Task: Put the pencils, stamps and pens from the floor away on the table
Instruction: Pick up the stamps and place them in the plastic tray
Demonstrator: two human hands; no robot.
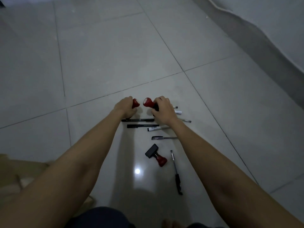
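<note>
1. We see both arms stretched out over the grey tiled floor [115, 51], the hands meeting just above the frame's centre.
2. The left hand [125, 106] has its fingers curled round a red-handled stamp [135, 103]; only the red knob shows at the hand's 3 o'clock, the base is hidden in the palm.
3. The right hand [162, 109] grasps a second red stamp [148, 102]; its knob points to 9 o'clock toward the other knob, the two near but apart. A dark part shows under the fingers.
4. At 6 o'clock from the hands lie two black pens [138, 120], one just below the other [142, 125], both running crosswise.
5. A white marker [156, 128] lies at 5 o'clock from them, partly under the right wrist.
6. Below it lies a slim capped pen [163, 137], its far end hidden by the forearm.
7. At 3 o'clock of the right hand, ends of more pens [184, 120] and a white marker tip [178, 112] stick out; we cannot count them.
8. A third stamp [156, 155] lies on its side between the forearms, black base at 10 o'clock, red handle at 4 o'clock.
9. A long dark pen [176, 171] lies at its 3 o'clock, running lengthwise.
10. No table is in view.
</note>
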